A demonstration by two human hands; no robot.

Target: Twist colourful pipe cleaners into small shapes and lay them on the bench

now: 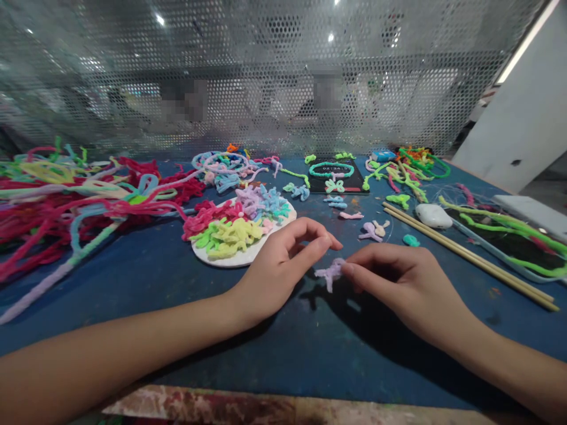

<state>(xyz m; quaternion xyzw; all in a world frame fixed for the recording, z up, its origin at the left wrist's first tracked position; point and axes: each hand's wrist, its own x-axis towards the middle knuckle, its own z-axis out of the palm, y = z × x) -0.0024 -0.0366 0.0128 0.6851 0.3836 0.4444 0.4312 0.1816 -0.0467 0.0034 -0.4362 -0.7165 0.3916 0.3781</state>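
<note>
My right hand (398, 277) pinches a small twisted piece of lilac pipe cleaner (330, 273) between thumb and fingertips, just above the table. Its short arms stick out to the left and downward. Just left of it is my left hand (283, 265), thumb and forefinger pressed together; whether anything small is between them is hidden. Behind my left hand lies a white round board (221, 260) heaped with pink, yellow, green, lilac and blue pipe-cleaner pieces (239, 227). Beyond my right hand rest a purple and a cream piece (372, 231) and a teal one (411, 240).
Long pipe cleaners (133, 200) pile up at the left. A phone (339, 183) showing a timer lies at the back, with a green loop on it. To the right are wooden sticks (469, 254), a white case (434, 216) and a tray (509, 265). A perforated metal panel (283, 77) stands behind.
</note>
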